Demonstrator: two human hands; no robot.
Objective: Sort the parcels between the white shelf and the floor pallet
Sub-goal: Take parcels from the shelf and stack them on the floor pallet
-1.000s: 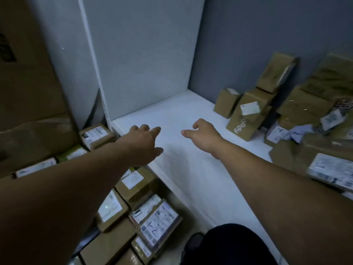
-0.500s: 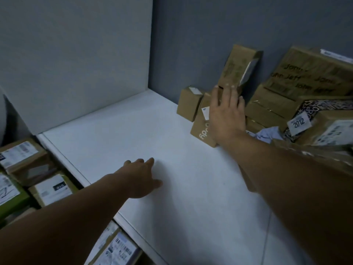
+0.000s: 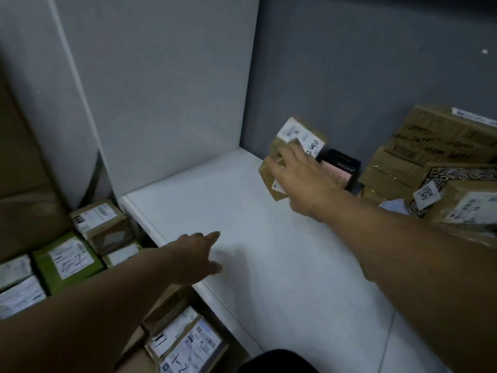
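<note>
At the back of the white shelf (image 3: 269, 251), by the grey wall (image 3: 349, 76): brown cardboard parcel with white label (image 3: 298, 135), gripped by right hand (image 3: 304, 179), long axis near upright, labelled end uppermost, leaning right. Above the shelf's front edge, left hand (image 3: 196, 254) relaxed, holding nothing.

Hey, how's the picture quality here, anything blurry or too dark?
Head view: dim, bluish light; the brown parcel gripped by the right hand is motion-blurred; the left hand casts a soft shadow on the white shelf; wide-angle lens bows the edges.

Matt shelf (image 3: 269, 251); cardboard parcel (image 3: 271, 157).
</note>
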